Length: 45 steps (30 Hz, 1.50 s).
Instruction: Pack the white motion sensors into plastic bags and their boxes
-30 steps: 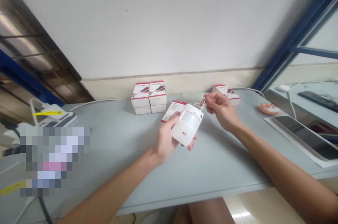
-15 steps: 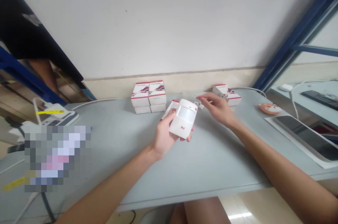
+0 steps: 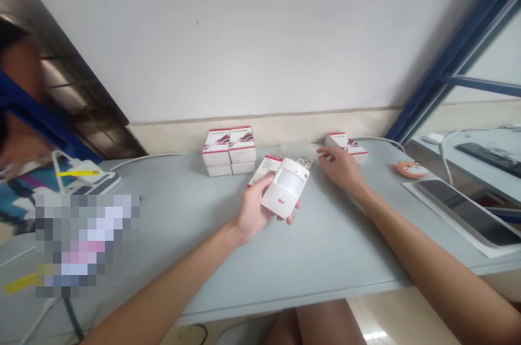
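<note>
My left hand (image 3: 254,204) is closed around a white motion sensor (image 3: 287,187), which it holds tilted above the grey table. The sensor's pale lens window and a small red mark face me. Just past its upper edge is a small white piece with holes (image 3: 304,162), perhaps a bracket, partly hidden by the sensor. My right hand (image 3: 340,167) is to the right of that piece, fingers bent and apart, with nothing visible in them. A red and white printed leaflet or flat box (image 3: 264,167) lies behind my left hand. Clear plastic (image 3: 299,149) lies near the wall.
White and red boxes (image 3: 229,149) stand stacked against the wall, with more boxes (image 3: 348,145) farther right. An orange mouse (image 3: 410,169) and a dark phone-like slab (image 3: 468,212) lie at right. A power strip (image 3: 95,179) and blurred-out object (image 3: 87,244) are at left.
My right hand has moved slightly right, away from the small white piece, and its fingers have parted from it. The sensor has shifted a little right and down. A person at far left has moved.
</note>
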Motion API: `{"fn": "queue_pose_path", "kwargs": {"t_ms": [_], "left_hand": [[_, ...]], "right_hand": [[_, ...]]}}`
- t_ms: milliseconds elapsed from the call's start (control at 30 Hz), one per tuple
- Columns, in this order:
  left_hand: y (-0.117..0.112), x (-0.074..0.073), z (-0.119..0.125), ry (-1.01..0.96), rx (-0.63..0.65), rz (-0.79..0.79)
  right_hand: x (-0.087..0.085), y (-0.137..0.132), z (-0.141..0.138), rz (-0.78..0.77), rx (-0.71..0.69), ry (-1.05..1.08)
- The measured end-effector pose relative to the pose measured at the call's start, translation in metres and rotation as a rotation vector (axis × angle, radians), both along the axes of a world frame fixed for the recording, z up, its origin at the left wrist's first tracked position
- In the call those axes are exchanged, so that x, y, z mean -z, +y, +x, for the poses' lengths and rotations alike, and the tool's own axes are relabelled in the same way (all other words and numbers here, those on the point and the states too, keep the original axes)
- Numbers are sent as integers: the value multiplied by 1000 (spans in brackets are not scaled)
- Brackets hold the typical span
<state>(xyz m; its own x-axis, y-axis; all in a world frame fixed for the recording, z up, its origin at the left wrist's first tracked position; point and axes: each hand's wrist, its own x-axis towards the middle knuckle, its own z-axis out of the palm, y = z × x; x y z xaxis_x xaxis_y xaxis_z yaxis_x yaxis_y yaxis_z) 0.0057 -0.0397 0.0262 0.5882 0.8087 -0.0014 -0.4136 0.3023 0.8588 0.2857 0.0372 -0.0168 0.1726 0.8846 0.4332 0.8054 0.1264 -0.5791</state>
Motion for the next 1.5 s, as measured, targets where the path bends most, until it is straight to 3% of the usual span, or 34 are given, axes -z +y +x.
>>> {"fn": "queue_pose_path", "kwargs": {"t_ms": [167, 300, 633, 833, 1067, 1267, 1500], "left_hand": [[0, -7, -2, 49, -13, -15], [1, -14, -7, 39, -22, -71], [3, -10, -9, 0, -12, -132], [4, -15, -9, -8, -73, -132], [3, -14, -9, -27, -33, -127], [5, -12, -11, -68, -39, -102], [9, -10, -13, -75, -59, -106]], "right_hand": [[-10, -1, 0, 78, 70, 66], [-22, -2, 3, 209, 86, 274], [-26, -3, -3, 220, -110, 654], [-29, -3, -2, 219, -125, 827], [-36, -11, -10, 217, -223, 825], [-33, -11, -10, 268, -220, 752], [-34, -10, -8, 267, -232, 821]]}}
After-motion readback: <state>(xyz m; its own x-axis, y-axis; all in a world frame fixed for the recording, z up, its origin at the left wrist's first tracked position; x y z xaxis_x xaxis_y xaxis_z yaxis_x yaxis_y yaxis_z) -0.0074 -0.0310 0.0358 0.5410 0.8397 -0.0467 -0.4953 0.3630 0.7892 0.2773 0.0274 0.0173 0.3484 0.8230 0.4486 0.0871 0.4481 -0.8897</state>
